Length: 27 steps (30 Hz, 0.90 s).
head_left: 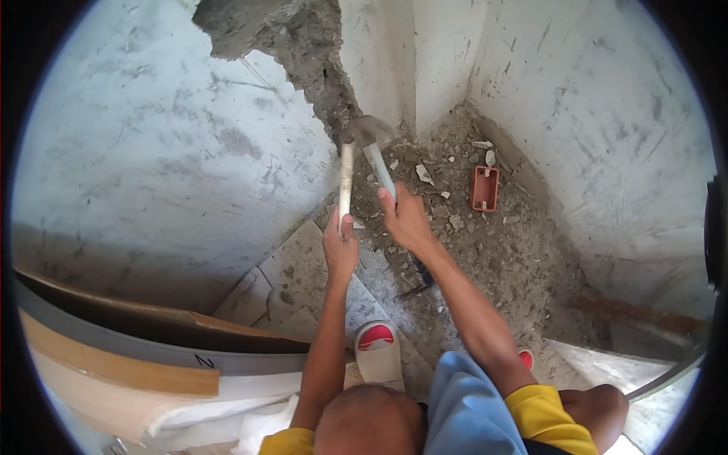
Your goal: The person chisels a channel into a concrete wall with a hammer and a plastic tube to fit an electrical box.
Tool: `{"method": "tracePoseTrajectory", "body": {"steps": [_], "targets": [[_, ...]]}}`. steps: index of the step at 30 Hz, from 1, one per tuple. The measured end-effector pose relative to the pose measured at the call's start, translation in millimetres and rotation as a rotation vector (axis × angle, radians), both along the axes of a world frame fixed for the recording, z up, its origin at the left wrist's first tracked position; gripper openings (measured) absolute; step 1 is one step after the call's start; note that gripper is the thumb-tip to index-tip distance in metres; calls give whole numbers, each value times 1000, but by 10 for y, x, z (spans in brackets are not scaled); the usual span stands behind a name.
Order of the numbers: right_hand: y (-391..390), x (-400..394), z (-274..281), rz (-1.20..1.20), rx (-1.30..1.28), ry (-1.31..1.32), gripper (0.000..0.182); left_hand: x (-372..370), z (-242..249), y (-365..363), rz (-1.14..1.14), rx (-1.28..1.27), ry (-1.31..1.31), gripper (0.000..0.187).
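Note:
My left hand [340, 246] is wrapped round the pale handle of a tool [346, 178], whose dark upper end is against the broken strip of wall [326, 76]. In my right hand [407, 221] is the light handle of a hammer [381, 167]. The hammer's head is blurred and sits beside the top of the left tool; whether they touch I cannot tell. Rough grey material shows where the white wall surface is broken away.
Rubble [455, 220] covers the corner floor, with a small red-brown box [484, 189] on it. A dark tool [421, 274] lies below my right forearm. Cardboard sheets [121, 368] lean at lower left. A shoe [378, 353] stands on the floor between my arms.

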State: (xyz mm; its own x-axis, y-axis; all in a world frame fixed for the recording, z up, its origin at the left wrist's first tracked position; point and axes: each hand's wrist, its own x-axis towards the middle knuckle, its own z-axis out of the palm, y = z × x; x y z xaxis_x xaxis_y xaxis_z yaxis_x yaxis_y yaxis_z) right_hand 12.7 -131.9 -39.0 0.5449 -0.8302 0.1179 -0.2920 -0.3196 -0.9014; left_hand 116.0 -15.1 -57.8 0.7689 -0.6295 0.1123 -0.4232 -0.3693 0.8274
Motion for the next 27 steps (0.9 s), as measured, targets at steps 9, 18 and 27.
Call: {"method": "tracePoseTrajectory", "body": {"steps": [9,18,27], "targets": [[146,-299,804,-81,110,-590,49,-28,149,-55,-22,-252,726,36],[9,-753,363,-105,376,-538,55,-426,169,-142,-124,-248,561,34],[15,-788,173,-6,685,-810,51,-894,377,757,-394,267,500,37]]}}
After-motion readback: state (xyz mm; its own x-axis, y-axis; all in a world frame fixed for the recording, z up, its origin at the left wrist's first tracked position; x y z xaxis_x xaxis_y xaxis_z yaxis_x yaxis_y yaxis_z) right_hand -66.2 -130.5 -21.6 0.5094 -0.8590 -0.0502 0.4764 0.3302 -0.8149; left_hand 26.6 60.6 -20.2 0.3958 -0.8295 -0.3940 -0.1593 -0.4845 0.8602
